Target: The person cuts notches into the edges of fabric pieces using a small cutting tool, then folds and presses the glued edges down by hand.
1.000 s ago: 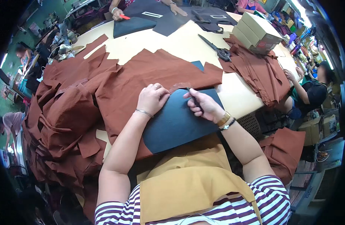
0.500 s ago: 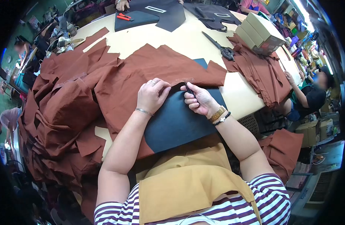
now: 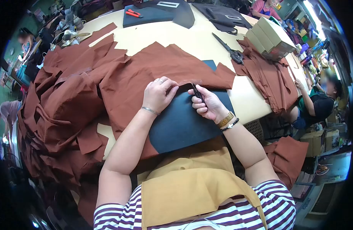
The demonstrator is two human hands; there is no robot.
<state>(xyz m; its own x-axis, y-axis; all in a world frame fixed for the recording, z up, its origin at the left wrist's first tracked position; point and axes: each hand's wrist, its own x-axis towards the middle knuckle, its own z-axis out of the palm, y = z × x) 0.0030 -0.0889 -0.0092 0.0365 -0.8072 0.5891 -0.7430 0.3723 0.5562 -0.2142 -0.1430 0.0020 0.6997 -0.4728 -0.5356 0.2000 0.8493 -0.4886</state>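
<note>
My left hand [image 3: 159,95] pinches the near edge of a rust-brown cloth [image 3: 153,65], thumb and fingers together. In the fingers of my right hand [image 3: 210,104] are small black thread snips [image 3: 196,92], their tips pointing away from me, close to the same cloth edge. Under both hands lies a dark, smooth board [image 3: 184,124], partly covered by the cloth. A short gap of dark board shows between the left fingertips and the snips. Whether the blades touch the cloth, I cannot tell.
Large scissors [image 3: 234,53] lie on the pale table [image 3: 249,96] beyond my right hand. Rust-brown cloth [image 3: 69,103] is heaped at left. Cardboard boxes [image 3: 268,36] stand on cloth at right. A red cutter [image 3: 133,13] rests on the far dark board. A person [image 3: 318,99] sits at right.
The snips have turned in my right hand and show more of their length. My left hand keeps its pinch on the cloth edge. The other person's hand at the far side has left view.
</note>
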